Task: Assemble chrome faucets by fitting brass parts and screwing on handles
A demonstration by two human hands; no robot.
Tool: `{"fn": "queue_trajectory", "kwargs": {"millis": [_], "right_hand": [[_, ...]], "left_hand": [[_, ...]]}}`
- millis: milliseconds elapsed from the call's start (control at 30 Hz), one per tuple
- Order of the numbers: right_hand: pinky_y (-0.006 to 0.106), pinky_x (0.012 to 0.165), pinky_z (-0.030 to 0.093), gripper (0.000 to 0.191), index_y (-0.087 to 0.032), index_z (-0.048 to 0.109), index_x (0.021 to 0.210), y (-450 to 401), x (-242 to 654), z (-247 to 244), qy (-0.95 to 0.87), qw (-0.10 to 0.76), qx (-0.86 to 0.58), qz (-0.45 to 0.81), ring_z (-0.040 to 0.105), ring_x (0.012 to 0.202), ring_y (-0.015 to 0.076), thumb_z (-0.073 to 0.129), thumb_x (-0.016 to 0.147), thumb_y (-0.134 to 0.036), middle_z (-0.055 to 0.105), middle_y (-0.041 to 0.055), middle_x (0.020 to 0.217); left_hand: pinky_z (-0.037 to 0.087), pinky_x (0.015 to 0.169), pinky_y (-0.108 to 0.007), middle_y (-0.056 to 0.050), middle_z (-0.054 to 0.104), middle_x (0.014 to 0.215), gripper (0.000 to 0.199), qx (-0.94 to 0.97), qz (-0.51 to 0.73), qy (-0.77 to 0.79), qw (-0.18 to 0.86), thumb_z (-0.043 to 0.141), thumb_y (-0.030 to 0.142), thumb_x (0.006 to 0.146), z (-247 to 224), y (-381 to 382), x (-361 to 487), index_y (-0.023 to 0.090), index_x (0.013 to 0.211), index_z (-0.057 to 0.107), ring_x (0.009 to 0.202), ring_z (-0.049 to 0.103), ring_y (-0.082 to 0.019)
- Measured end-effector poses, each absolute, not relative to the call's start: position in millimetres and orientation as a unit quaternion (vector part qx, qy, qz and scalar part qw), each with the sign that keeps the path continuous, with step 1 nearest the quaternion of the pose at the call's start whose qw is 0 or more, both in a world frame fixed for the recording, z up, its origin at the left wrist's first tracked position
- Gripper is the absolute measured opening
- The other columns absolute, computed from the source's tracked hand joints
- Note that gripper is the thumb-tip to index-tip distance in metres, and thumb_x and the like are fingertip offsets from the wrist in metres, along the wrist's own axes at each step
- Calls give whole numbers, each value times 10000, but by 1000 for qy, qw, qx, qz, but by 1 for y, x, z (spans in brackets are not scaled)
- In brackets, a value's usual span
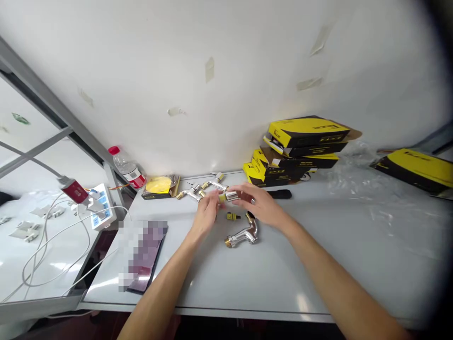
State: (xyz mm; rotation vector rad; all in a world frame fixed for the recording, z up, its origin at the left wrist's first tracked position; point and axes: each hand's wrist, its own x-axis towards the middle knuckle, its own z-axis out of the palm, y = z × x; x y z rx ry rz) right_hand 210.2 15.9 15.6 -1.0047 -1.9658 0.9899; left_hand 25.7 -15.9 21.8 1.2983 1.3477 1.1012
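While pinching chrome sleeve (231, 196) in right hand (256, 205), axis crosswise, just beside half-curled left hand (205, 215); left hold unclear.

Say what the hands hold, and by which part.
The right hand seems to pinch a short chrome cylindrical fitting by its end; the left hand is near its yellow end, too blurred to tell.

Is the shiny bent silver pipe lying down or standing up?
Lying down: the bent chrome pipe fitting rests on its side on the pale grey table, brass end pointing left.
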Motion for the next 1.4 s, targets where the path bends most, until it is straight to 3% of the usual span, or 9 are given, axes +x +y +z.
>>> {"fn": "queue_trajectory", "kwargs": {"millis": [67, 200, 300, 433, 567, 700, 800, 1233, 1400], "right_hand": [[301, 748, 496, 363, -270, 630, 1241, 14, 207, 17, -777, 337, -365, 387, 565, 788, 143, 546, 910, -392, 619, 43, 1005], [294, 678, 503, 436, -222, 603, 1177, 19, 236, 17, -722, 318, -471, 394, 569, 744, 144, 564, 866, -524, 638, 54, 978], [297, 636, 475, 413, -187, 634, 898, 26, 272, 6, -714, 196, -567, 362, 576, 709, 170, 585, 812, -588, 655, 53, 811], [291, 610, 484, 310, -195, 681, 872, 29, 291, -17, -737, 83, -545, 392, 625, 708, 192, 680, 720, -465, 695, 55, 811], [306, 654, 488, 196, -199, 635, 797, 30, 277, -21, -739, 114, -570, 341, 640, 751, 202, 602, 781, -391, 699, 66, 860], [333, 687, 509, 275, -213, 587, 985, 31, 270, 3, -729, 218, -556, 334, 640, 756, 205, 455, 893, -436, 705, 65, 881], [385, 821, 520, 376, -219, 637, 1064, 27, 266, 24, -736, 309, -515, 311, 653, 921, 243, 419, 923, -491, 714, 84, 1055], [389, 836, 513, 401, -226, 737, 1047, 18, 249, 30, -759, 297, -481, 324, 666, 868, 248, 447, 920, -472, 747, 69, 996], [403, 899, 496, 443, -191, 724, 1096, 17, 251, 31, -764, 277, -483, 325, 664, 982, 270, 423, 930, -471, 735, 91, 1079]], "left_hand": [[324, 514, -243, -11, 543, 610, 510, 500, 411, 507, 569, 492, 645, 877, 24, -17, 28, 159, 925, 640, 535, 459, -123], [370, 527, -223, -22, 613, 786, 416, 463, 469, 451, 602, 660, 560, 813, 21, -12, 23, 172, 950, 603, 579, 510, -93], [388, 551, -215, -22, 617, 873, 375, 411, 515, 414, 628, 701, 505, 800, 16, -4, 15, 188, 960, 581, 624, 541, -86], [374, 542, -213, -6, 591, 799, 345, 373, 548, 406, 629, 731, 467, 782, 9, 4, 9, 187, 899, 566, 567, 486, -70], [369, 555, -221, -1, 572, 766, 326, 368, 559, 392, 631, 725, 451, 788, 5, 6, 9, 190, 844, 539, 569, 474, -77], [349, 560, -230, 3, 561, 750, 357, 377, 555, 390, 630, 733, 472, 776, 6, 5, 9, 194, 834, 517, 559, 446, -79], [329, 562, -235, 6, 546, 742, 389, 383, 558, 381, 630, 756, 490, 752, 7, 4, 10, 194, 823, 515, 559, 425, -77], [308, 567, -236, 36, 508, 708, 436, 402, 538, 380, 636, 781, 510, 711, 9, 1, 14, 189, 884, 542, 551, 401, -63], [309, 583, -241, 44, 491, 685, 441, 420, 527, 399, 622, 761, 527, 716, 9, 0, 13, 200, 894, 525, 560, 401, -75]]}}
